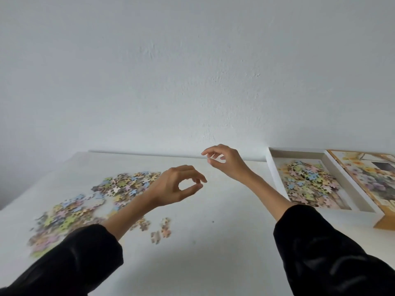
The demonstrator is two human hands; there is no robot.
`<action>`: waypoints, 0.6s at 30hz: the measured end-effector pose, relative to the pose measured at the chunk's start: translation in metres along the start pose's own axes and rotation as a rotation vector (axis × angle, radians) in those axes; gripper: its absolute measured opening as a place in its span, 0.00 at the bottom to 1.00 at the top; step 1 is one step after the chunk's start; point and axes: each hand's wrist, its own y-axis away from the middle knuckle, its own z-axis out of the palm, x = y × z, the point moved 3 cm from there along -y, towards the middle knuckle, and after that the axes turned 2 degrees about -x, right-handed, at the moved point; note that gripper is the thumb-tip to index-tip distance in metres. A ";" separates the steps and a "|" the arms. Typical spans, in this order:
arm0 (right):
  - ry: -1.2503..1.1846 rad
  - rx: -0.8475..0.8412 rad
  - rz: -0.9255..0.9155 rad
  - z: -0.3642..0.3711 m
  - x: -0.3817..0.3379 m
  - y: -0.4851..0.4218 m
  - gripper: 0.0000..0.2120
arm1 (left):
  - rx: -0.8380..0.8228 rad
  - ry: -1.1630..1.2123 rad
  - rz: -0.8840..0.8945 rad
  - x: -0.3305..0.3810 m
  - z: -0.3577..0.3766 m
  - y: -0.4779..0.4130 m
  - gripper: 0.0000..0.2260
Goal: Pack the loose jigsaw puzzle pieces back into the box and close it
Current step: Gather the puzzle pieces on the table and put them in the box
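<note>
White counter (pixel 213 242) against a plain white wall (pixel 192 71), strewn at left with loose pastel cardboard jigsaw pieces (pixel 89 206). At right, shallow open white cardboard box (pixel 272 167) holding a heap of pieces (pixel 307 184), flower-printed lid (pixel 374 178) just beside it. Above the counter, left hand (pixel 177 184) curled in a loose empty ring; right hand (pixel 226 161) loosely curled, any pinch impossible to tell.

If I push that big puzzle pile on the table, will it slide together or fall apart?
It would probably fall apart: the pile looks like many loose, separate pieces, with a few strays lying beside it. The pieces look thin and flat, so they are likely light and would slide rather than roll on the smooth table.
</note>
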 end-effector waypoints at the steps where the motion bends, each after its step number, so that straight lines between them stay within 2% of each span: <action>1: -0.013 -0.011 -0.008 0.015 -0.008 -0.005 0.08 | 0.010 -0.008 -0.020 -0.008 -0.010 0.011 0.10; 6: -0.024 -0.054 -0.058 0.087 -0.038 -0.029 0.09 | -0.004 -0.072 -0.109 -0.057 -0.047 0.069 0.11; 11: -0.015 -0.113 -0.060 0.149 -0.046 -0.045 0.11 | -0.038 -0.127 -0.209 -0.102 -0.071 0.130 0.20; 15: 0.077 -0.161 -0.022 0.185 -0.041 -0.053 0.18 | -0.143 -0.220 -0.324 -0.137 -0.072 0.179 0.30; 18: 0.154 -0.177 0.130 0.202 -0.024 -0.057 0.28 | -0.243 -0.275 -0.356 -0.153 -0.064 0.209 0.34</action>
